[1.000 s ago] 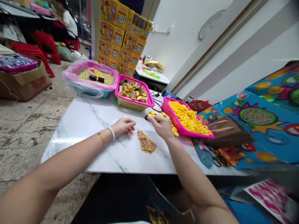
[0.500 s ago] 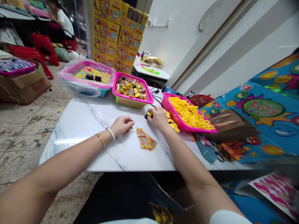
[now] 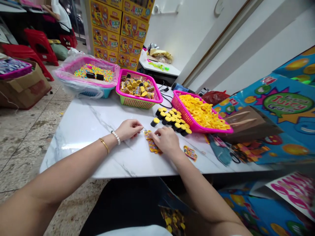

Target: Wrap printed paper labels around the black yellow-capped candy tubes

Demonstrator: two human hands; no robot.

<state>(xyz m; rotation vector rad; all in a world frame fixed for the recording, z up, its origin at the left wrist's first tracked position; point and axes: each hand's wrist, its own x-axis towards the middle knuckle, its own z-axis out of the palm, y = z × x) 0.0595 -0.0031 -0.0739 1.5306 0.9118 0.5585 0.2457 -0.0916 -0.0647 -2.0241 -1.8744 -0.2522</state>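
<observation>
My left hand (image 3: 129,128) rests on the white marble table (image 3: 98,131) with fingers curled, its fingertips at the edge of a small pile of orange-yellow stickers (image 3: 150,145). My right hand (image 3: 165,140) lies on top of that pile with fingers bent down onto it. One more sticker (image 3: 190,152) lies alone to the right. Just beyond my right hand stands a cluster of small black bottles with yellow caps (image 3: 172,119), beside a pink basket (image 3: 183,113) heaped with yellow caps (image 3: 203,113).
A pink-and-green basket (image 3: 139,98) of labelled bottles and a bag-lined basket of coloured candy (image 3: 86,73) stand at the table's far edge. Yellow cartons (image 3: 118,31) are stacked behind. Blue printed sheets (image 3: 278,108) and a brown box lie right. Red stools, a cardboard box and another person are far left.
My right hand drew back from the black bottles by the pink basket and came down on the sticker pile. The bottle cluster is now uncovered. My left hand barely moved.
</observation>
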